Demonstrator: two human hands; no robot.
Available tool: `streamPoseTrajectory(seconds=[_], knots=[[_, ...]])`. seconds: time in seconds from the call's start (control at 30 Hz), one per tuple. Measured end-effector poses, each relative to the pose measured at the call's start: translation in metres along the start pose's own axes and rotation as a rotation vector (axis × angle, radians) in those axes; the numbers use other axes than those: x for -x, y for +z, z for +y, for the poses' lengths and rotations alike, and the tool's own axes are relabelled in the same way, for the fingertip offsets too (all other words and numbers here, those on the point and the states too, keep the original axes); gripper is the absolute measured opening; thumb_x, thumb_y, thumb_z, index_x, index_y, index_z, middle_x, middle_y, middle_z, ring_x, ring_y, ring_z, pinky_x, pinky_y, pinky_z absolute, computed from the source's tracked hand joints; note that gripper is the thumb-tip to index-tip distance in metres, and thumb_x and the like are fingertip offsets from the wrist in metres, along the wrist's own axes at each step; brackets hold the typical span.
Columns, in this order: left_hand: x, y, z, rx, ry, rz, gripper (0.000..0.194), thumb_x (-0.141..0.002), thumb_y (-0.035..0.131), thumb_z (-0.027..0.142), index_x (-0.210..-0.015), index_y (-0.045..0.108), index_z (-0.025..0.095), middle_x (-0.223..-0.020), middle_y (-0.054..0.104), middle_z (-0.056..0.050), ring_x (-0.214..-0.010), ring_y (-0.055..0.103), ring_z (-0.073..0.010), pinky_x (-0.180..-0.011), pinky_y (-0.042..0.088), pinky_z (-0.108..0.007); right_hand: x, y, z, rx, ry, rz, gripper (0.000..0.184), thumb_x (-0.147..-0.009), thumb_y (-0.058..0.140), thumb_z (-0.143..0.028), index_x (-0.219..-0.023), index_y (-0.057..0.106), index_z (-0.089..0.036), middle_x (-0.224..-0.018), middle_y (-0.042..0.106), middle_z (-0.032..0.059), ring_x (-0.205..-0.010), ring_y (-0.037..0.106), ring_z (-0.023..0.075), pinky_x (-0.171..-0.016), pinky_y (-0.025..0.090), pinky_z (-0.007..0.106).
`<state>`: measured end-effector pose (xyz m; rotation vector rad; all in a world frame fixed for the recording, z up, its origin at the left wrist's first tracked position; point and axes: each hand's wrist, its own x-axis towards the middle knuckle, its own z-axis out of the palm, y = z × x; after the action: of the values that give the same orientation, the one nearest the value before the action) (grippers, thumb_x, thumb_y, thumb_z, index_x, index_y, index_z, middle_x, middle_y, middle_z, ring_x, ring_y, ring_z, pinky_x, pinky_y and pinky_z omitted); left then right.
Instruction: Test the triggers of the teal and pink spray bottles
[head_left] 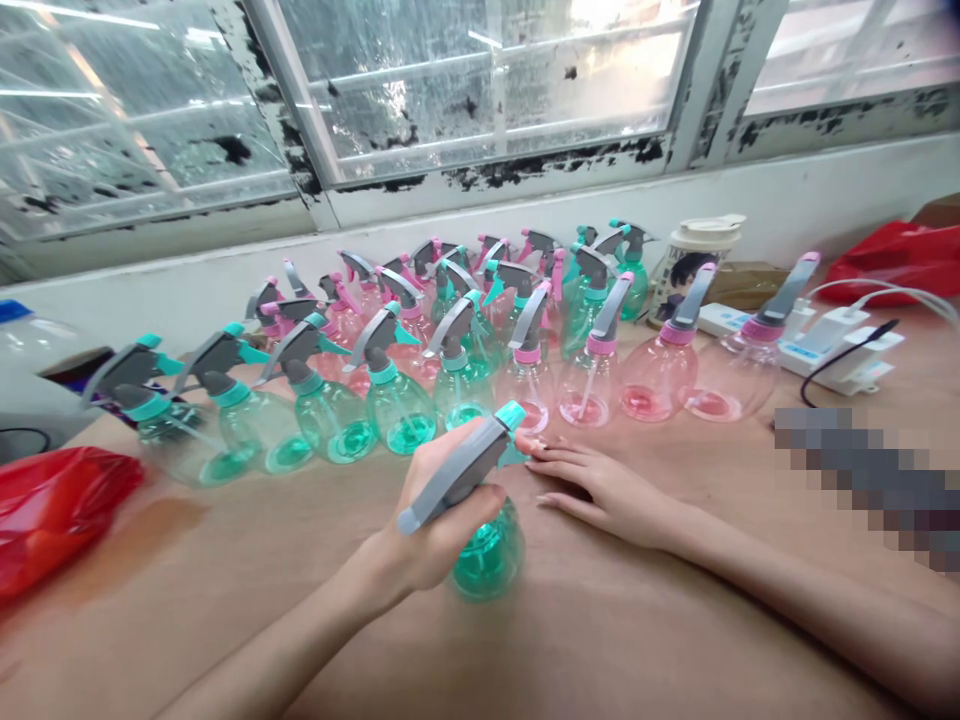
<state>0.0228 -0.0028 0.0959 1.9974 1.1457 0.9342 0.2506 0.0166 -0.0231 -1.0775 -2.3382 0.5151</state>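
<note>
My left hand (429, 520) is wrapped around the neck of a green spray bottle (489, 560) with a grey and teal trigger head. The bottle stands upright near the middle of the table, its nozzle turned away from me. To its right, my right hand (607, 490) lies low over the tabletop with its fingers stretched toward the nozzle; whether a fingertip touches the bottle I cannot tell. Just beyond both hands runs a front row of spray bottles, green ones (405, 415) on the left and pink ones (660, 375) on the right.
Several more spray bottles crowd behind the row, below the window (480, 90). A lidded cup (694, 265) and a white power strip (832, 350) with cables sit at the back right. Red plastic bags lie at the left edge (60, 510) and far right (892, 265).
</note>
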Motion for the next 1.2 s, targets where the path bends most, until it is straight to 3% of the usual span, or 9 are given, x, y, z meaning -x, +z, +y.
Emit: streamPoseTrajectory(seconds=[0.23,0.4,0.53,0.77,0.97,1.2], knots=[[-0.002,-0.002,0.000,0.117,0.005,-0.062,0.016,-0.067,0.053,0.025,-0.078,0.063,0.022,-0.074,0.064,-0.003,-0.066,0.059,-0.0205,-0.063,0.048,-0.032,0.000,-0.001,0.000,0.034,0.004,-0.010,0.045,-0.097,0.051,-0.044,-0.137,0.055,-0.025,-0.146,0.051,0.0066,-0.138,0.042,0.0288,-0.113,0.038,0.052],[0.001,0.001,-0.004,0.092,0.003,-0.016,0.008,-0.072,0.055,0.025,-0.078,0.059,0.023,-0.065,0.056,0.000,-0.060,0.053,-0.0182,-0.059,0.047,-0.030,0.001,0.000,0.001,0.013,0.005,-0.003,0.046,-0.096,0.052,-0.044,-0.137,0.055,-0.024,-0.145,0.052,0.0081,-0.137,0.044,0.0289,-0.112,0.039,0.052],[0.006,0.005,-0.010,0.128,0.001,0.055,0.004,-0.075,0.055,0.025,-0.079,0.055,0.023,-0.073,0.056,-0.001,-0.071,0.057,-0.0202,-0.072,0.052,-0.035,0.001,-0.001,0.000,0.015,0.006,-0.017,0.047,-0.097,0.051,-0.045,-0.138,0.055,-0.023,-0.145,0.051,0.0087,-0.137,0.043,0.0287,-0.114,0.036,0.051],[0.008,0.005,-0.018,0.210,0.017,0.022,0.003,-0.079,0.057,0.024,-0.078,0.055,0.022,-0.078,0.057,-0.003,-0.077,0.059,-0.0215,-0.078,0.055,-0.040,-0.001,-0.003,-0.001,0.065,0.008,-0.049,0.050,-0.098,0.047,-0.047,-0.138,0.054,-0.017,-0.147,0.049,0.0105,-0.138,0.042,0.0278,-0.114,0.036,0.049],[0.006,0.005,-0.013,0.223,0.029,-0.017,0.005,-0.081,0.055,0.023,-0.083,0.060,0.022,-0.073,0.057,-0.002,-0.071,0.058,-0.0196,-0.073,0.053,-0.035,-0.001,-0.002,-0.001,0.062,0.001,-0.045,0.050,-0.098,0.047,-0.047,-0.138,0.055,-0.018,-0.146,0.051,0.0104,-0.138,0.043,0.0275,-0.114,0.037,0.050],[0.001,0.001,-0.004,0.122,0.016,-0.001,0.004,-0.073,0.056,0.024,-0.076,0.056,0.022,-0.067,0.050,0.001,-0.058,0.045,-0.0150,-0.062,0.046,-0.030,0.000,-0.003,-0.001,0.045,-0.005,-0.019,0.046,-0.098,0.050,-0.044,-0.137,0.055,-0.020,-0.145,0.052,0.0088,-0.137,0.045,0.0270,-0.113,0.038,0.048]])
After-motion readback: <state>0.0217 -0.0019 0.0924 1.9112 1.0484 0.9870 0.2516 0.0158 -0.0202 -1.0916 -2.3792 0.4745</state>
